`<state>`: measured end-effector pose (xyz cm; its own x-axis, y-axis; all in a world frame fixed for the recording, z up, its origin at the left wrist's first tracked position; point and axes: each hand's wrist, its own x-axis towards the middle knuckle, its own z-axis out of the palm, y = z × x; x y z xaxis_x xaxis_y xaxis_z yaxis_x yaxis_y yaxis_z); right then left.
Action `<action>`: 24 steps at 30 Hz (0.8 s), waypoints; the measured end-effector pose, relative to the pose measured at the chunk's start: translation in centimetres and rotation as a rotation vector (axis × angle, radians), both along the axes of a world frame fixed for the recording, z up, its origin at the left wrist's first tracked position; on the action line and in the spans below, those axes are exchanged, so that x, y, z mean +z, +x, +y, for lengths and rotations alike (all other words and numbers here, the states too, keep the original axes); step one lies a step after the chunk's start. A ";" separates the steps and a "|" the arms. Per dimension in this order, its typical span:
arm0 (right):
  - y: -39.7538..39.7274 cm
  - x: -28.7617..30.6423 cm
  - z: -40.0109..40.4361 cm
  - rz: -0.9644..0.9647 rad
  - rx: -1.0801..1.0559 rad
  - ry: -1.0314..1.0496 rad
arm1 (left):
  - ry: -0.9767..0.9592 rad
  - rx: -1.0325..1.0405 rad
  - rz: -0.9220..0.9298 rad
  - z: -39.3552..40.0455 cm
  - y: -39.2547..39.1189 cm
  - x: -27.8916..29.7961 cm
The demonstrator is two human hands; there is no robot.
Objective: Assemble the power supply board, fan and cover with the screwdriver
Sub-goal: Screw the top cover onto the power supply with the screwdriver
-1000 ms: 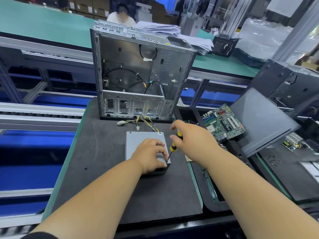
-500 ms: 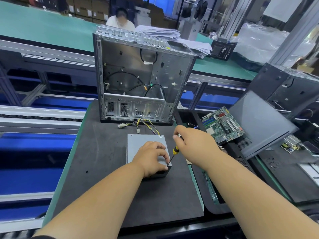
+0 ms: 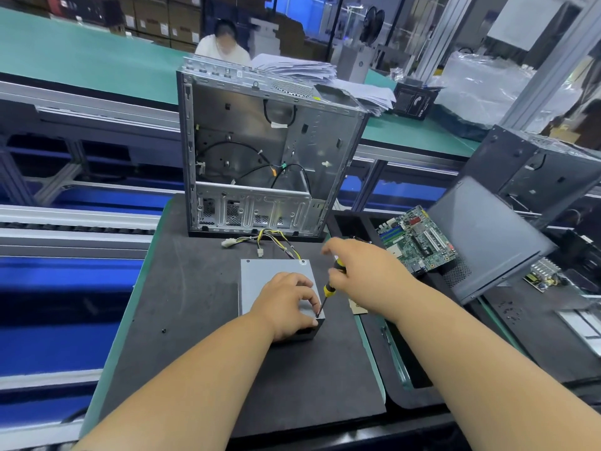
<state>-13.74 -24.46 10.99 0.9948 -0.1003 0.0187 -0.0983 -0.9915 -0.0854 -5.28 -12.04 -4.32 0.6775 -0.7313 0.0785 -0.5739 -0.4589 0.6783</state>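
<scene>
Screwdriver (image 3: 329, 287) lower, right hand (image 3: 361, 271) gripping.

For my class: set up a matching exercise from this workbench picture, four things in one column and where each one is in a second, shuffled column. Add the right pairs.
Things
1. yellow-and-black handled screwdriver
2. grey metal power supply box
3. open silver computer case
4. green circuit board

Places
A. standing upright at the far end of the black mat
B. held in the right hand
C. leaning in the black tray to the right
D. under the left hand

Pairs: 1-B, 2-D, 3-A, 4-C
</scene>
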 end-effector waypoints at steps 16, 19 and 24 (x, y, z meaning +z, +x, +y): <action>0.4 -1.1 -0.9 -0.065 -0.040 -0.173 | 0.008 -0.009 0.003 -0.1 0.1 0.1; 0.1 -1.0 -1.2 -0.029 -0.001 -0.071 | 0.009 -0.005 0.016 -0.2 0.1 0.2; -0.5 -0.4 -1.4 0.039 0.135 0.049 | 0.007 0.010 0.013 -0.2 -0.1 0.4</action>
